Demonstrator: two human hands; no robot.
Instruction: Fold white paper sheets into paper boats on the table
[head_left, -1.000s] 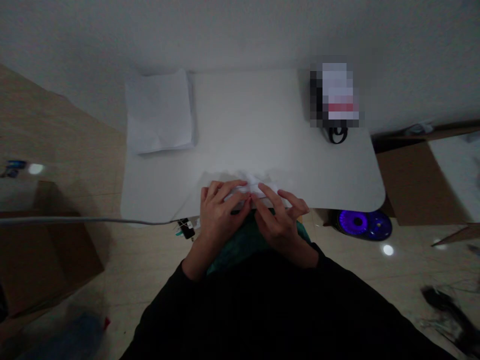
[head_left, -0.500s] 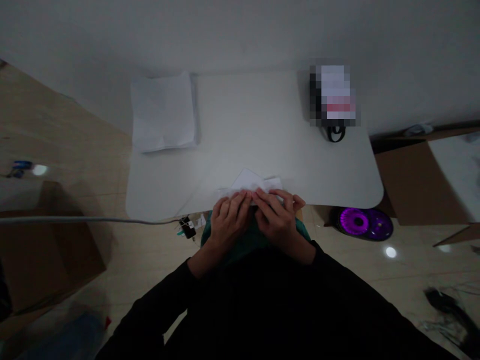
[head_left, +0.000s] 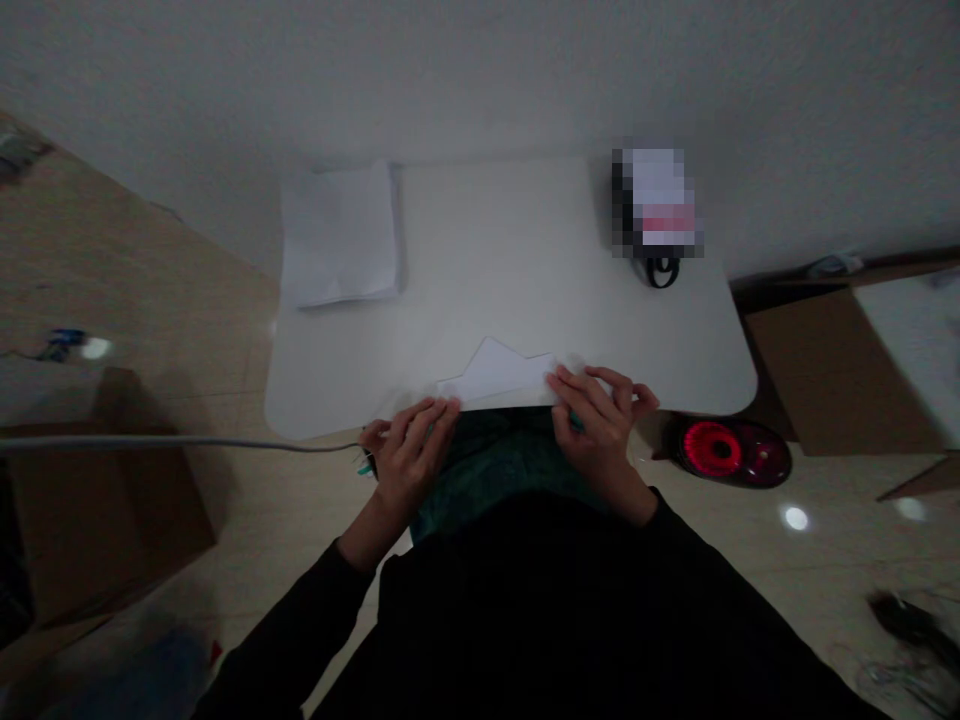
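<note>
While left hand [head_left: 412, 447] lays closely grouped fingers on one end of folded white paper [head_left: 495, 376], lower centre of frame, right hand [head_left: 600, 420], fingers more spread, touches the other, presumably to flatten it; any thumb pinch: cannot tell. Paper: between the hands, along near edge of table [head_left: 510, 260]. Beyond: stacked white sheets [head_left: 343, 240], upper left; blurred object [head_left: 661, 200], upper right.

Paper [head_left: 495, 378] on table [head_left: 495, 240], near edge, left hand [head_left: 411, 445] and right hand [head_left: 602, 415] at its ends, sheet stack [head_left: 345, 235] behind left
</note>
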